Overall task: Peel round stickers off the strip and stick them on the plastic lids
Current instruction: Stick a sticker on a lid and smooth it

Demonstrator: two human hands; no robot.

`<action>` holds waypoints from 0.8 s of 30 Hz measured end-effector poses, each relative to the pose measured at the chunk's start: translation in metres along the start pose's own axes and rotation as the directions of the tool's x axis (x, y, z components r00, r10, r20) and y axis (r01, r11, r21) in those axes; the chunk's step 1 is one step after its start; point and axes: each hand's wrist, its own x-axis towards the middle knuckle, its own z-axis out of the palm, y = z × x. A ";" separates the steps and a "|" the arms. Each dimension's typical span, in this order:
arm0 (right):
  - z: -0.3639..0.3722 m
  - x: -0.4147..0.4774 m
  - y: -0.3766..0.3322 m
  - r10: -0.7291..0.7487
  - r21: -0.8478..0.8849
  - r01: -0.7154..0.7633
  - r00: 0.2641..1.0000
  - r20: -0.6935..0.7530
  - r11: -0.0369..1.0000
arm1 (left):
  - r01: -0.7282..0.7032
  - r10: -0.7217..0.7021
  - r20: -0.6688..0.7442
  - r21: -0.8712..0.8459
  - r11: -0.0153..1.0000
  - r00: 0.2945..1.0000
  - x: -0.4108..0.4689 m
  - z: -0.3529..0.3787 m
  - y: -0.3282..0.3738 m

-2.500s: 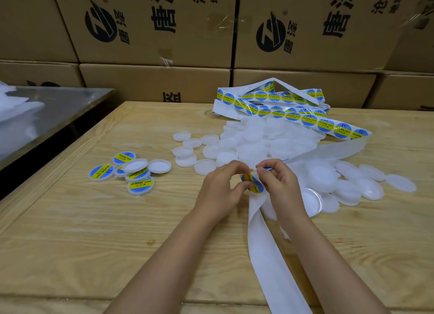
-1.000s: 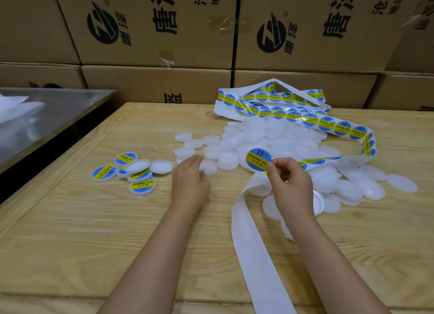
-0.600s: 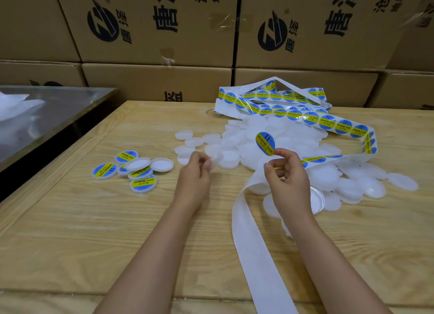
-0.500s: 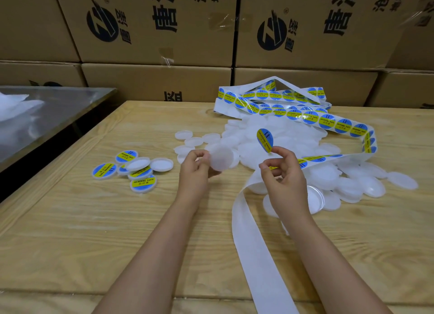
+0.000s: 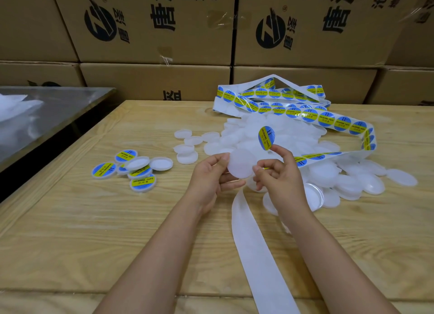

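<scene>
The left hand (image 5: 211, 179) gripped a translucent white round plastic lid (image 5: 242, 163) by its left edge, thumb on the near face, and held it clear of the pale wooden table (image 5: 94, 231). The right hand (image 5: 279, 179) pinched a round blue-and-yellow sticker (image 5: 266, 138) by its lower rim between thumb and forefinger, just above and right of the lid and apart from it. Its other fingers were curled beside the lid's right edge, and whether they touched it could not be told. The white paper strip (image 5: 328, 119) carrying unpeeled stickers looped beyond and to the right of the right hand, over a heap of blank white lids (image 5: 366, 182), while its bare tail (image 5: 253, 243) ran back between the forearms. A few labelled lids (image 5: 141, 183) lay well to the left of the left hand.

Placement looked to be the step in hand. To do it well, the lid's flat face would need squaring to the sticker. The free upper edge would go down first, centred inside the rim, and then be smoothed toward the pinched edge so that no bubble or crease was trapped. The sticker looked thin and tacky, so it would need keeping from folding on itself or catching a finger.
</scene>
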 end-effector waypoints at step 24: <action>-0.016 0.011 0.002 0.195 -0.010 -0.196 0.981 -0.016 0.981 | 0.103 -0.106 0.032 0.065 0.993 0.994 -0.002 0.002 -0.005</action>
